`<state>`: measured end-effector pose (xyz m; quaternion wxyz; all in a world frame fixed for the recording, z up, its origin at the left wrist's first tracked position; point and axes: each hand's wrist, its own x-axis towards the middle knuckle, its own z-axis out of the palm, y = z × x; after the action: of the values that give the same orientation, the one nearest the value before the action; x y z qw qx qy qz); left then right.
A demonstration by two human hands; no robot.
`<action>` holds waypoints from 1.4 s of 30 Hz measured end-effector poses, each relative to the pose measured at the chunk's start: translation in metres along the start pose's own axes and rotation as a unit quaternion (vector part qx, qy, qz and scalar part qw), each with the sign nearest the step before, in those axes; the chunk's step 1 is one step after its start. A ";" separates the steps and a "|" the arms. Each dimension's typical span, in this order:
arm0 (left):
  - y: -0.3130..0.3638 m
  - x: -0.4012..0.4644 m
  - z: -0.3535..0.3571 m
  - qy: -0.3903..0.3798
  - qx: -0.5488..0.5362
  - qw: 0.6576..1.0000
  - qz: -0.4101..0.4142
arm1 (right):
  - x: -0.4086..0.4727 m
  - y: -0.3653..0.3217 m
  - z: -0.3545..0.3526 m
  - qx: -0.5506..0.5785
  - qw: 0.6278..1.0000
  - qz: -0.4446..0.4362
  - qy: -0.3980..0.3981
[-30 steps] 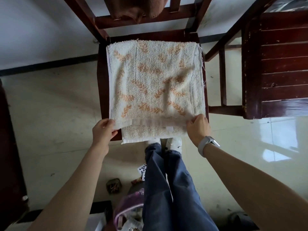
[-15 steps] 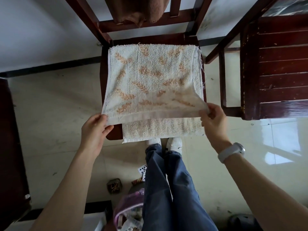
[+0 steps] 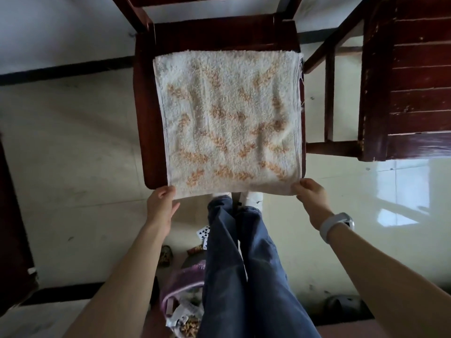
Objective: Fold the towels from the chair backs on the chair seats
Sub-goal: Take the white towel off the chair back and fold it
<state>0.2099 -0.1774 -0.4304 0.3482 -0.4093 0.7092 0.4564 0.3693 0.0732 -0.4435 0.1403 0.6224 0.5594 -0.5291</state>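
A cream towel (image 3: pixel 229 120) with orange leaf marks lies folded on the dark wooden chair seat (image 3: pixel 146 118), covering most of it. Its near edge reaches the seat's front. My left hand (image 3: pixel 162 204) pinches the towel's near left corner. My right hand (image 3: pixel 311 197), with a white watch on the wrist, pinches the near right corner. The chair's back rails rise at the top of the view, and no towel shows on them here.
A second dark wooden chair (image 3: pixel 410 81) stands close on the right. My legs in blue trousers (image 3: pixel 244 264) stand just before the seat. Playing cards (image 3: pixel 203 234), a purple bag (image 3: pixel 180 286) and small clutter lie on the pale tiled floor behind my feet.
Both hands lifted the top layer's near edge, then drew it toward me and down. It now covers the lower layer at the seat's front. The view shifted; the brown cloth on the back is out of sight.
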 end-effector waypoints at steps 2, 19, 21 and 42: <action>-0.002 0.002 -0.004 -0.015 -0.011 1.000 -0.005 | -0.001 -0.003 0.000 -0.011 1.000 -0.020 0.013; 0.055 -0.050 -0.022 -0.005 -0.080 0.992 0.098 | -0.051 -0.055 -0.031 0.113 0.985 -0.105 0.073; 0.069 -0.067 -0.026 0.025 -0.064 0.984 0.163 | -0.063 -0.077 -0.037 0.108 0.981 -0.148 0.063; 0.130 -0.175 -0.087 -0.020 0.212 0.865 0.455 | -0.164 -0.145 -0.112 -0.182 0.897 -0.388 0.109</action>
<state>0.1566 -0.1801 -0.2018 0.1945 0.0510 0.8891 0.4111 0.3336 0.1181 -0.2043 -0.0269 0.3734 0.8547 -0.3596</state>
